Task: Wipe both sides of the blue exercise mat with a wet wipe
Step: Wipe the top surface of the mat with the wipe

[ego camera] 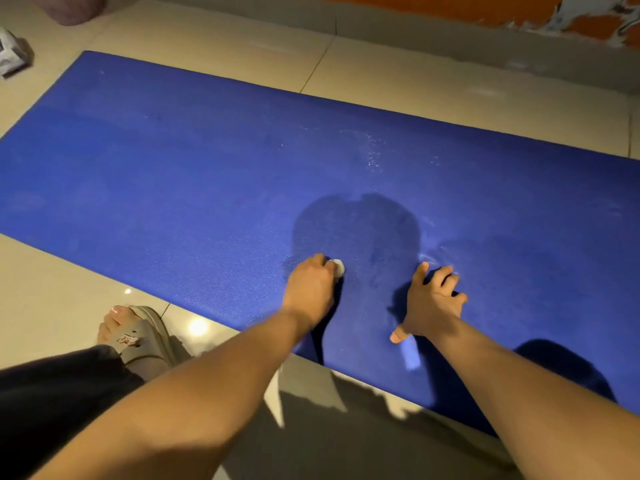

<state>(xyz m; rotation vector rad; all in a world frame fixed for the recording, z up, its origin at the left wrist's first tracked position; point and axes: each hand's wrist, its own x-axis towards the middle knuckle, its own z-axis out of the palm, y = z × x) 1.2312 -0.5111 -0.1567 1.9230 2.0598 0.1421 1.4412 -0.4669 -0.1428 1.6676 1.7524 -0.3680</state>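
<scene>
The blue exercise mat (194,174) lies flat on the tiled floor and fills most of the view. My left hand (311,289) grips a small bunched white wet wipe (338,266) and presses it onto the mat near the front edge. To its right, my right hand (429,303) rests on the mat with its fingers spread and bent at the tips, holding nothing. A darker damp patch (360,230) spreads on the mat just beyond both hands. Faint white specks show farther back on the mat.
My foot in a grey slipper (145,337) stands on the beige tiles (62,299) left of my arms. A white packet (12,51) lies at the far left corner. A wall with peeling orange paint (485,12) runs behind the mat. A pale strip (412,356) lies by my right thumb.
</scene>
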